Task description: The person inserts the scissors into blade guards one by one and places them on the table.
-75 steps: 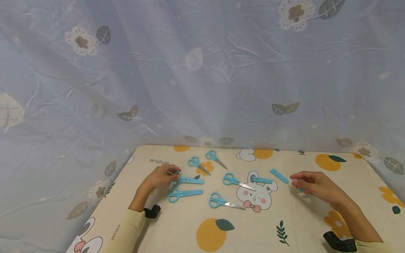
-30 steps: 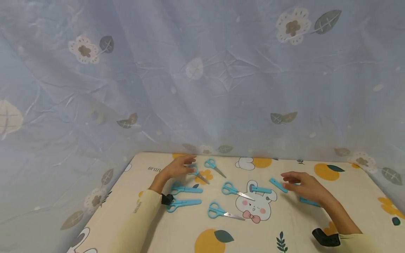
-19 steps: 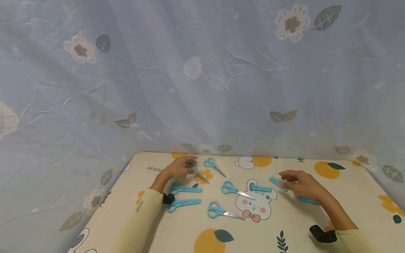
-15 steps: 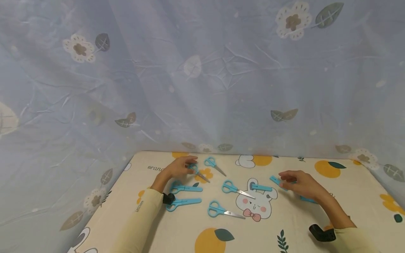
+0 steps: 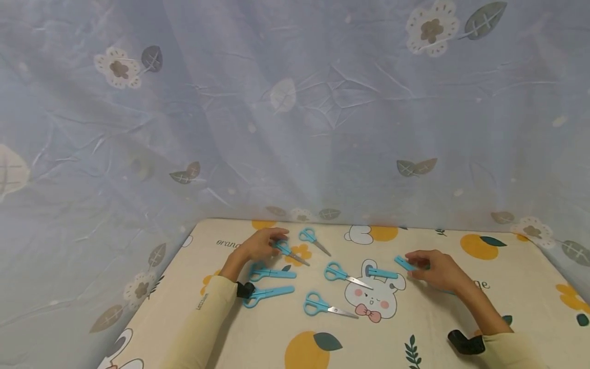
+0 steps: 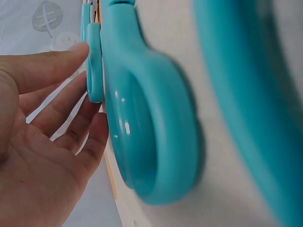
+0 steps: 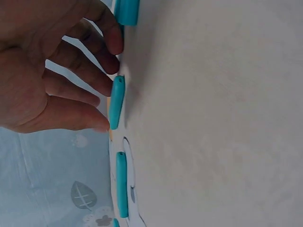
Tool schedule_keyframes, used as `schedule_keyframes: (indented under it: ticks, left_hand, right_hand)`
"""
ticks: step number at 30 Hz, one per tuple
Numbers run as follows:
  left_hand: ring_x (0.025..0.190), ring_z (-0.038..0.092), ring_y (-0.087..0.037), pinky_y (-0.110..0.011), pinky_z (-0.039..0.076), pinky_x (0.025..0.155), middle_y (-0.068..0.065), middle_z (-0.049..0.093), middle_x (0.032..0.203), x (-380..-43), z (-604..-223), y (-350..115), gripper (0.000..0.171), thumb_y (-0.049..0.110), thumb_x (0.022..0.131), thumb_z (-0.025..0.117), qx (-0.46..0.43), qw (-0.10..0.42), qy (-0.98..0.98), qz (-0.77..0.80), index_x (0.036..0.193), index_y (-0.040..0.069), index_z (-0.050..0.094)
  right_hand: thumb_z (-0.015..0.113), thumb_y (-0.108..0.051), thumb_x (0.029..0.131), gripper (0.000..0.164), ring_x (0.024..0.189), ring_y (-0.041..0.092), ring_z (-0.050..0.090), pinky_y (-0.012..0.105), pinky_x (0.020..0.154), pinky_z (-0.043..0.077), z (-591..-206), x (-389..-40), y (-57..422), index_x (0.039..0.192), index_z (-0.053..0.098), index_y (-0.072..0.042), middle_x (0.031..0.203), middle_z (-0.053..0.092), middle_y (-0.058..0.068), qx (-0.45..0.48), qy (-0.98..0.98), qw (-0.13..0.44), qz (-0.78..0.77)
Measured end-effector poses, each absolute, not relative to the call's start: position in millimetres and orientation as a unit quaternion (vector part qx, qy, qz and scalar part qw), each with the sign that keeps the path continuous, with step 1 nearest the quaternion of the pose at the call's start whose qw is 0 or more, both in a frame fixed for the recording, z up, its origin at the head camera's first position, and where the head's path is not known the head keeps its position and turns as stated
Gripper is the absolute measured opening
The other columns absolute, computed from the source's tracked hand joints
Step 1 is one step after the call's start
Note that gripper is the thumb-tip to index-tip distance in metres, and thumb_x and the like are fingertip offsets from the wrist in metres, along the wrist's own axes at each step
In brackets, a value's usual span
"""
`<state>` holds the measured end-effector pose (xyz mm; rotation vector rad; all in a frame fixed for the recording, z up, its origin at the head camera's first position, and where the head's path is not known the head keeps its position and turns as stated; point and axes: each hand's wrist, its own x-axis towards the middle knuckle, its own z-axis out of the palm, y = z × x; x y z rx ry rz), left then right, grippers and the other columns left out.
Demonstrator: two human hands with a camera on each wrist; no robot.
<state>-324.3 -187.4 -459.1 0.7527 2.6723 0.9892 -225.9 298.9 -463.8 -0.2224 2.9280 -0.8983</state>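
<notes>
Left grip (image 5: 262,245) pinched blue scissors (image 5: 291,252) beyond two sheathed pairs (image 5: 280,274), one partly hidden by a wrist device (image 5: 245,290), and right grip (image 5: 435,269) a cap (image 7: 116,103), with bare scissors (image 5: 339,274) lying between on the surface (image 5: 249,333).

Turquoise-handled scissors (image 5: 325,308), turquoise sheaths (image 5: 383,273), cream printed worktop (image 5: 258,338).
The blades (image 5: 343,313) are silvery; the print mixes yellow-orange fruit (image 5: 301,353), dark green leaves (image 5: 328,341) and a white rabbit (image 5: 370,301) with pink cheeks and bow (image 5: 368,313). The hanging (image 5: 221,128) is pale grey-blue with white, brown-centred flowers (image 5: 119,68) and grey-green foliage (image 5: 485,20); sleeves (image 5: 203,318) are pale yellow.
</notes>
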Motion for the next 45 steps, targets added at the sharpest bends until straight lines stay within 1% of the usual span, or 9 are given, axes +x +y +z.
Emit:
schedule_keyframes:
  ticks: [9,16,21,26,29,32,36,43,45]
  left_hand:
    - [0.135,0.063,-0.039,-0.054,0.055,0.113,-0.017,0.069,0.142,-322,-463,-187,0.069,-0.012,0.09,0.074,0.237,0.092,0.91,0.329,0.154,0.004,0.056]
    - [0.131,0.064,-0.039,-0.053,0.056,0.112,-0.016,0.07,0.138,-317,-462,-186,0.069,-0.009,0.088,0.08,0.227,0.09,0.915,0.321,0.151,0.006,0.06]
    - [0.124,0.065,-0.033,-0.05,0.058,0.106,-0.014,0.071,0.136,-316,-461,-186,0.068,-0.005,0.085,0.085,0.224,0.086,0.921,0.308,0.148,0.009,0.064]
    - [0.114,0.066,-0.027,-0.046,0.06,0.1,-0.015,0.072,0.135,-316,-461,-186,0.063,-0.002,0.084,0.088,0.223,0.084,0.925,0.295,0.143,0.01,0.068]
    - [0.113,0.066,-0.027,-0.046,0.06,0.099,-0.015,0.071,0.135,-315,-461,-186,0.059,0.0,0.084,0.089,0.216,0.084,0.928,0.292,0.139,0.012,0.071]
    - [0.119,0.068,-0.03,-0.048,0.061,0.101,-0.015,0.07,0.137,-314,-460,-186,0.056,0.001,0.084,0.09,0.208,0.084,0.93,0.292,0.136,0.014,0.073]
    - [0.121,0.068,-0.032,-0.049,0.061,0.103,-0.015,0.07,0.138,-313,-459,-185,0.054,0.002,0.083,0.09,0.205,0.086,0.93,0.292,0.134,0.014,0.074]
    - [0.103,0.071,-0.019,-0.04,0.063,0.093,-0.004,0.075,0.114,-311,-459,-186,0.052,0.001,0.085,0.089,0.21,0.085,0.927,0.299,0.133,0.011,0.074]
    - [0.1,0.07,-0.016,-0.038,0.063,0.09,-0.002,0.075,0.111,-311,-460,-186,0.05,0.001,0.084,0.089,0.211,0.081,0.928,0.297,0.131,0.011,0.075]
  right_hand:
    - [0.084,-0.008,0.09,0.044,0.099,0.031,0.066,0.056,0.093,0.061,-477,-226,294,0.132,0.072,0.003,0.114,0.076,0.02,-0.054,0.955,-0.002,-0.293]
    - [0.084,-0.004,0.089,0.043,0.096,0.029,0.067,0.053,0.092,0.063,-478,-226,292,0.13,0.072,0.005,0.111,0.077,0.02,-0.041,0.956,-0.011,-0.291]
    - [0.083,-0.004,0.09,0.039,0.091,0.027,0.067,0.05,0.086,0.063,-477,-225,293,0.126,0.073,0.007,0.105,0.077,0.019,-0.053,0.957,-0.013,-0.284]
    - [0.079,-0.005,0.094,0.032,0.092,0.026,0.068,0.052,0.087,0.063,-477,-225,293,0.123,0.074,0.007,0.102,0.076,0.016,-0.06,0.959,0.003,-0.276]
    - [0.077,-0.005,0.096,0.029,0.092,0.026,0.067,0.053,0.086,0.062,-477,-225,293,0.122,0.074,0.007,0.101,0.075,0.014,-0.068,0.96,0.01,-0.272]
    - [0.075,-0.004,0.096,0.026,0.091,0.025,0.067,0.053,0.086,0.062,-476,-223,292,0.12,0.074,0.006,0.1,0.075,0.012,-0.081,0.959,0.01,-0.271]
    - [0.075,-0.003,0.096,0.024,0.09,0.023,0.065,0.046,0.083,0.061,-476,-221,292,0.119,0.073,0.004,0.1,0.074,0.009,-0.095,0.958,0.007,-0.271]
    - [0.076,-0.007,0.095,0.025,0.089,0.021,0.062,0.037,0.079,0.057,-477,-219,295,0.119,0.073,0.001,0.099,0.073,0.007,-0.098,0.954,0.0,-0.284]
    - [0.076,-0.007,0.096,0.026,0.091,0.021,0.064,0.034,0.079,0.057,-479,-219,297,0.12,0.072,0.0,0.101,0.074,0.007,-0.099,0.951,0.001,-0.293]
